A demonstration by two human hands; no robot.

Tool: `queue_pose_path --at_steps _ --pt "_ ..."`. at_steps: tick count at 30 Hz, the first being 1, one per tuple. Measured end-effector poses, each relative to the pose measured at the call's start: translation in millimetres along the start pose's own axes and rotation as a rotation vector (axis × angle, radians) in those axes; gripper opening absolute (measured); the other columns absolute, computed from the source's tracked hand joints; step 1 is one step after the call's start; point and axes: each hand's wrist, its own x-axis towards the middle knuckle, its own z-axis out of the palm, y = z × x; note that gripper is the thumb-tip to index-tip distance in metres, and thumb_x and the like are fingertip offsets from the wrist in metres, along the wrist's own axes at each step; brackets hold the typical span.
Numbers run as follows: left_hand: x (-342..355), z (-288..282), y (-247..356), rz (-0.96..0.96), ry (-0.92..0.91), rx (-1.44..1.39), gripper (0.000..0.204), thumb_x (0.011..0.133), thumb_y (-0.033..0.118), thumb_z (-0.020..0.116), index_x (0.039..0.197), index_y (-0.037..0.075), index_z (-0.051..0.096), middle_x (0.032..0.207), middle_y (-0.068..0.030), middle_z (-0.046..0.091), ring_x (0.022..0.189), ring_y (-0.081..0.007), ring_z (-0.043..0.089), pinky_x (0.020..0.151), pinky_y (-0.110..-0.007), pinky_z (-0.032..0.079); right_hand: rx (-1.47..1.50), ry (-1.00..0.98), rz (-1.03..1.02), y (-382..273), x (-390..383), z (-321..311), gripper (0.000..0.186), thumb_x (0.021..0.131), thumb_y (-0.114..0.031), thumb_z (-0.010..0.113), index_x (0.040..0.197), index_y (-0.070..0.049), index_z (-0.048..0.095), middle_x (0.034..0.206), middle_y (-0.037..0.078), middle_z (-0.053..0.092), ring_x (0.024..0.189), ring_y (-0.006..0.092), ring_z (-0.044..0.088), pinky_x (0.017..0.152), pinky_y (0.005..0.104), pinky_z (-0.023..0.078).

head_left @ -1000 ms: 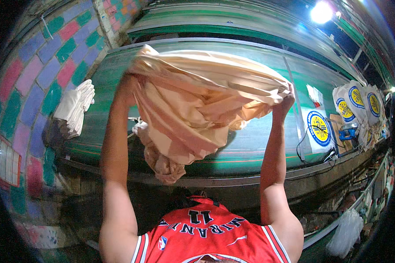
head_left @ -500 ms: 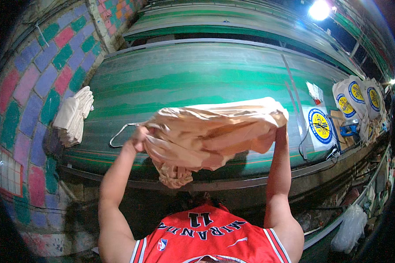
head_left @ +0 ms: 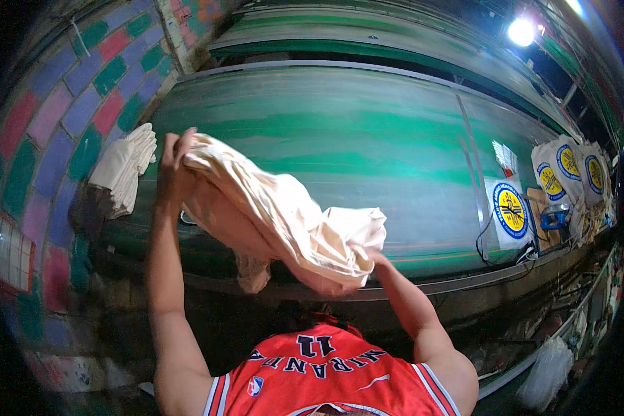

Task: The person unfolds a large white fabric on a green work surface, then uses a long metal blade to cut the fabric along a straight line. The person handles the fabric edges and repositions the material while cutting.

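A large cream cloth [head_left: 277, 208], loosely bunched and creased, hangs over the near part of the green table [head_left: 312, 125]. My left hand [head_left: 177, 147] is closed on its upper left end, raised and close to a folded stack of cream cloth [head_left: 121, 170]. At the lower right end my right hand [head_left: 369, 258] grips a gathered part, its fingers mostly hidden by the fabric. The cloth slants down from left to right between my hands. A crumpled part [head_left: 253, 272] droops below it near the table's front edge.
To the right lies a white cloth printed with a round blue and yellow emblem [head_left: 511, 210]. Past it are a wooden board [head_left: 538, 208], a blue tool [head_left: 555, 218] and more printed cloths [head_left: 568, 163]. A painted brick wall [head_left: 69, 139] bounds the left side.
My left hand has moved up and to the left, lifting its end of the cloth. The right hand has come down and inward, so the cloth has turned from level to slanting.
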Motion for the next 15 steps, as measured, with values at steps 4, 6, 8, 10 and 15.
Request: queue_pose_path --at_steps 4,6,8,10,15 --pt "-63.8 25.8 -95.9 -0.224 0.28 0.064 0.05 0.083 0.022 0.068 0.128 0.005 0.055 0.117 -0.0156 0.049 0.109 -0.032 0.054 0.09 -0.043 0.047 -0.205 -0.232 0.246 47.5 8.5 11.4 0.048 0.092 -0.025 0.066 0.133 -0.006 0.049 0.116 0.009 0.063 0.099 0.0186 0.061 0.086 0.0329 0.051" --pt "-99.3 42.6 -138.0 -0.177 0.441 0.305 0.047 0.089 0.034 0.065 0.125 0.004 0.057 0.122 -0.0152 0.051 0.109 -0.0259 0.055 0.091 -0.042 0.047 -0.565 -0.296 0.254 53.8 5.3 13.7 0.045 0.09 -0.024 0.066 0.128 -0.006 0.051 0.113 0.01 0.063 0.096 0.0204 0.061 0.084 0.0338 0.051" --pt "-130.1 59.6 -162.4 -0.756 -0.01 -0.504 0.046 0.089 0.033 0.065 0.125 0.006 0.059 0.118 -0.0134 0.059 0.107 -0.0244 0.058 0.093 -0.042 0.047 -0.872 -0.356 0.261 49.1 0.4 7.7 0.041 0.089 -0.023 0.066 0.124 -0.006 0.053 0.11 0.012 0.063 0.093 0.0222 0.061 0.081 0.0348 0.051" --pt "-160.0 87.1 -153.4 -1.534 -0.451 -1.195 0.044 0.089 0.032 0.064 0.125 0.007 0.062 0.115 -0.0117 0.066 0.105 -0.0241 0.061 0.096 -0.042 0.046 -1.126 -0.39 0.268 32.8 -4.6 -2.6 0.038 0.087 -0.022 0.067 0.12 -0.006 0.056 0.107 0.013 0.063 0.09 0.024 0.061 0.079 0.0357 0.051" --pt "-138.6 139.7 -96.8 0.027 -1.95 -0.101 0.043 0.061 0.004 0.07 0.104 0.001 0.071 0.105 -0.01 0.072 0.093 -0.0202 0.064 0.086 -0.038 0.051 -1.661 0.21 0.133 -127.4 -28.9 -18.5 0.03 0.083 -0.019 0.068 0.109 -0.005 0.061 0.099 0.016 0.064 0.083 0.0286 0.061 0.073 0.0381 0.052"
